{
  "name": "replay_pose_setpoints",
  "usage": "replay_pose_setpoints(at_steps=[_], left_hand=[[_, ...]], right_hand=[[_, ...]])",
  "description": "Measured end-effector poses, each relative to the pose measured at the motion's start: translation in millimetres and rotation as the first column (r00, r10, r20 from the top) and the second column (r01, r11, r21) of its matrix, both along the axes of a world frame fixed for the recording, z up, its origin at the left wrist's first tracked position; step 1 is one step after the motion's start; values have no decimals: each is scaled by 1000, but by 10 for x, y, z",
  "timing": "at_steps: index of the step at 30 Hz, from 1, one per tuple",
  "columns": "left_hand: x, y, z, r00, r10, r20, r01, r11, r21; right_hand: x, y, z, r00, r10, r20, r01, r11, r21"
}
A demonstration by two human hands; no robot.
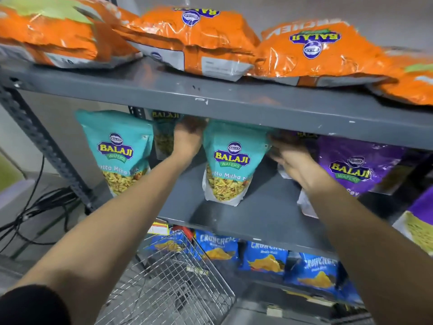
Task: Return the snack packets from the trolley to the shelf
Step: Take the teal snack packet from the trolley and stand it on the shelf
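Note:
A teal Balaji snack packet [230, 163] stands upright on the grey middle shelf [257, 216]. My left hand [187, 140] grips its top left corner, fingers partly hidden in the shadow under the shelf above. At the packet's top right edge my right hand [289, 161] is closed on it, in front of a purple packet with a white base [305, 206]. A second teal packet [117, 151] stands to the left, and a third [164, 137] sits behind the two. The wire trolley basket [168, 285] is below my arms.
Orange packets [199, 36] lie flat on the top shelf [234, 102]. Purple Balaji packets [351, 171] stand at the right of the middle shelf. Blue Crunchex packets [266, 256] line the bottom shelf. Black cables [35, 207] trail over the floor at the left, beside the rack's upright.

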State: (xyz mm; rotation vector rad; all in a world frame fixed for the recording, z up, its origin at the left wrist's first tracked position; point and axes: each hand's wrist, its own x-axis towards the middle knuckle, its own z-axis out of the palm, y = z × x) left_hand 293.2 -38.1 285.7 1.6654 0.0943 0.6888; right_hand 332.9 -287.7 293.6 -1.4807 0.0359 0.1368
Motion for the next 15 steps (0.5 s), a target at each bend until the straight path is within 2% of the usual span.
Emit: replay_pose_setpoints(at_steps=[3,6,8,10,11,13,15], left_hand=[[92,24,22,999,25,23,-23,996,-87],[49,54,-49,1000,4,5,-4,998,-57],[-45,39,-178,997,-70,-27,67,992,-106],[-139,43,-434,978,-148,-146,126,980,-152],[-194,49,-578,947,-201,-252,168,975,-145],[-248,81,-890,818,-331,-470,305,943,-133],[-294,80,-1114,696,-444,-564,447,883,-144]], right_hand=[[27,-14,43,996,-58,62,59,998,-9],[5,-28,-84,988,-40,149,51,996,-73],[-32,-45,-269,994,75,85,-69,995,-76],[-58,-48,-530,972,236,-14,-237,966,-102],[-78,-32,-668,954,294,-61,-300,945,-134],[-103,37,-953,921,362,-143,-385,902,-194],[-152,147,-1189,890,405,-211,-451,849,-274]])
